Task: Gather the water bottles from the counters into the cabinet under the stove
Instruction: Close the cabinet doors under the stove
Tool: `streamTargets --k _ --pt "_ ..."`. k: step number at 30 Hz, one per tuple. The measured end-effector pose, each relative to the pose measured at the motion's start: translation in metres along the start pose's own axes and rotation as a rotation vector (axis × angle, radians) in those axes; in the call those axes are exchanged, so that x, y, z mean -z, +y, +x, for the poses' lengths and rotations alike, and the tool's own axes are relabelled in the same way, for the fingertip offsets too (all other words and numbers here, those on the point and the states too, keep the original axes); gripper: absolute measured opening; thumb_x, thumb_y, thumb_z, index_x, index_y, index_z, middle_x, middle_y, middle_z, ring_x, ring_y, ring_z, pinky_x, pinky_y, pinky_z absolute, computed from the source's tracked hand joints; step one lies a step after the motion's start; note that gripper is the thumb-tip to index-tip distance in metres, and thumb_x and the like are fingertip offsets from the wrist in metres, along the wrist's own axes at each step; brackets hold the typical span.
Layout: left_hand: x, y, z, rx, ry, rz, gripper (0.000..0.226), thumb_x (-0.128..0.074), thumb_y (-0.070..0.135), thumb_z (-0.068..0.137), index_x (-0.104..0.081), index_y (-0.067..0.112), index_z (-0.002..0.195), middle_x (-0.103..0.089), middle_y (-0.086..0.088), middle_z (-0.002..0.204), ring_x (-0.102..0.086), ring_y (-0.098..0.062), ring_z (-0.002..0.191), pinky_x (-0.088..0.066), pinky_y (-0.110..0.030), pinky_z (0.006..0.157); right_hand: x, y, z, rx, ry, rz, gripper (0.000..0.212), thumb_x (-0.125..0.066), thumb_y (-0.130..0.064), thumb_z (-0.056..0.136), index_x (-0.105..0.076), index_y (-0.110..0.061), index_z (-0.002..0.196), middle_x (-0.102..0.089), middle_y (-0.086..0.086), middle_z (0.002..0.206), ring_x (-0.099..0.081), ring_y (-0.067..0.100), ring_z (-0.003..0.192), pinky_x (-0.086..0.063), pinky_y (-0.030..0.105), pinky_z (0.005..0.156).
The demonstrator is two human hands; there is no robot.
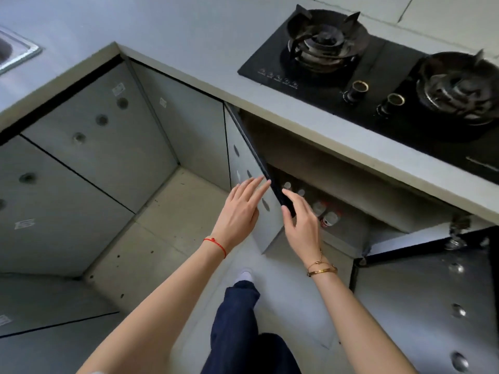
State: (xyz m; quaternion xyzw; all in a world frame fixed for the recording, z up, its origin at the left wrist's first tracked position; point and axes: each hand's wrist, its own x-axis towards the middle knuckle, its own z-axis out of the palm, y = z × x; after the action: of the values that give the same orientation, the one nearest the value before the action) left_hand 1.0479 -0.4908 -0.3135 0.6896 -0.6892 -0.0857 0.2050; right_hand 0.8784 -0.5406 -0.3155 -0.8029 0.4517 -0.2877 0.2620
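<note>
Several water bottles (328, 215) with red labels stand in a row inside the open cabinet (348, 230) under the black gas stove (378, 76). The cabinet's left door (243, 157) stands partly open, its dark edge toward me. My left hand (240, 211) lies flat on the door's outer grey face, fingers spread. My right hand (301, 220) rests against the door's dark edge from the inner side, fingers extended, partly hiding the bottles. The right door (421, 306) hangs wide open at the lower right.
A grey counter (189, 36) runs along the wall, with a steel sink corner (16, 52) at the far left. Grey cabinet fronts with round holes (81, 147) line the left side. My leg and white shoe (244, 276) stand on the tiled floor below.
</note>
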Motion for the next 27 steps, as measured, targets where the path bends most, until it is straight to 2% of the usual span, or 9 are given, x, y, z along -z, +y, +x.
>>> streamTargets --k 1,4,6,10,13,17,21,27 --pt "-0.011 0.003 0.011 -0.052 -0.002 0.021 0.066 -0.044 0.007 0.097 -0.018 0.024 0.155 -0.021 -0.004 0.163 -0.017 -0.026 0.151 -0.015 -0.046 0.124 0.003 0.011 0.002 0.003 0.05 -0.018 0.036 -0.051 -0.017 0.098 -0.051 -0.017 0.134 -0.057 0.0 0.135 -0.049 0.006 0.125 -0.043 0.019 0.102" --pt "-0.043 0.007 0.042 -0.175 0.034 0.074 0.066 -0.045 0.014 0.098 -0.014 0.024 0.155 -0.013 -0.002 0.164 -0.008 -0.023 0.152 -0.008 -0.049 0.124 0.007 0.041 0.015 0.031 0.182 -0.056 0.033 -0.053 -0.014 0.096 -0.055 -0.013 0.13 -0.061 0.0 0.13 -0.051 0.005 0.12 -0.033 0.001 0.099" --pt "-0.061 0.006 0.059 -0.22 0.072 0.073 0.063 -0.042 0.018 0.099 -0.015 0.022 0.155 -0.015 -0.003 0.164 -0.008 -0.023 0.152 -0.011 -0.053 0.123 0.008 0.06 0.026 0.09 0.265 -0.081 0.032 -0.054 -0.011 0.096 -0.056 -0.01 0.128 -0.062 0.002 0.127 -0.052 0.005 0.119 -0.033 0.002 0.098" --pt "-0.094 0.0 0.081 -0.296 0.212 0.116 0.06 -0.041 0.019 0.098 -0.02 0.018 0.154 -0.02 -0.006 0.162 -0.014 -0.027 0.152 -0.017 -0.059 0.119 0.002 0.097 0.044 0.282 0.396 -0.208 0.031 -0.057 -0.012 0.096 -0.058 -0.008 0.126 -0.061 0.003 0.129 -0.053 0.014 0.12 -0.04 0.019 0.102" --pt "-0.118 -0.005 0.095 -0.326 0.328 0.152 0.062 -0.047 0.017 0.098 -0.02 0.017 0.155 -0.019 -0.006 0.163 -0.012 -0.026 0.152 -0.017 -0.059 0.119 -0.002 0.123 0.053 0.396 0.557 -0.462 0.035 -0.059 -0.022 0.095 -0.06 -0.012 0.128 -0.055 0.005 0.139 -0.045 0.024 0.129 -0.038 0.038 0.108" --pt "-0.142 -0.007 0.114 -0.345 0.406 0.152 0.067 -0.048 0.021 0.099 -0.012 0.016 0.156 -0.007 -0.004 0.165 0.0 -0.023 0.153 -0.013 -0.058 0.12 -0.007 0.16 0.065 0.433 0.645 -0.875 0.058 -0.053 -0.044 0.096 -0.039 -0.017 0.146 -0.035 0.004 0.153 -0.023 0.035 0.142 -0.02 0.062 0.114" --pt "-0.161 -0.006 0.136 -0.37 0.44 0.152 0.073 -0.048 0.022 0.097 -0.005 0.014 0.156 0.003 -0.004 0.165 0.007 -0.024 0.153 -0.009 -0.058 0.121 -0.005 0.188 0.084 0.354 0.689 -1.051 0.067 -0.042 -0.052 0.098 -0.019 -0.021 0.153 -0.021 0.0 0.158 -0.01 0.037 0.145 -0.01 0.069 0.112" --pt "-0.179 -0.001 0.164 -0.36 0.471 0.154 0.078 -0.046 0.021 0.095 0.004 0.016 0.156 0.011 -0.002 0.165 0.014 -0.023 0.152 -0.009 -0.06 0.12 0.003 0.199 0.103 0.278 0.689 -1.099 0.069 -0.032 -0.053 0.1 -0.004 -0.021 0.154 -0.008 -0.005 0.162 -0.003 0.036 0.147 -0.008 0.068 0.114"
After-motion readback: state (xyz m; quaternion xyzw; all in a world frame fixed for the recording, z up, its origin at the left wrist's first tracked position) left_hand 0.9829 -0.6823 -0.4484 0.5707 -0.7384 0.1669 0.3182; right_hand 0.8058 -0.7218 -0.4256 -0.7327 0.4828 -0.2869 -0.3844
